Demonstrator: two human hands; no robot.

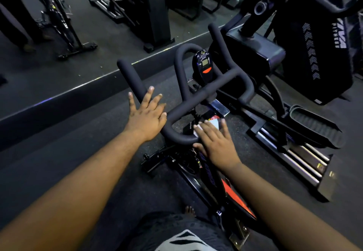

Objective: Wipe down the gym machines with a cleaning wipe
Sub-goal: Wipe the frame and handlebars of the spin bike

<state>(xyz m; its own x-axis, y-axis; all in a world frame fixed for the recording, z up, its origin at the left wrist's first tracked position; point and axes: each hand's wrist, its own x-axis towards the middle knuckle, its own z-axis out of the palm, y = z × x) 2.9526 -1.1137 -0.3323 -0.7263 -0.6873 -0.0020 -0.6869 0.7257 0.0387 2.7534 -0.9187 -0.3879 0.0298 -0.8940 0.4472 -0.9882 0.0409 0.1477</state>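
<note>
The wipe [211, 124] is a pale sheet that shows only at the fingertips of the right hand [214, 142]; most of it is hidden under the fingers, and the picture is blurred there, so I cannot tell its full shape. The right hand lies flat with the fingers straight and close together, and it presses the wipe near the lowest bend of the handlebar [196, 97], where the black padded tube curves. Its thumb touches the underside of that bend.

The left hand [146, 114] is spread wide, with straight fingers well apart. It rests on the left arm of the handlebar, just below the long grip that points up and to the left. It holds nothing.

The handlebar belongs to an exercise bike [206, 172] that stands on the dark floor [59, 152]. Its frame is black with an orange part lower down. Between the two inner loops of the handlebar sits a small console [204, 64] with a grey screen and an orange button.

To the right of the bike stands a large black elliptical machine [306, 54] with a foot pedal [314, 127] and shiny rails. Behind the bike a low step [78, 87] crosses the floor, and more dark machines stand on the higher level.
</note>
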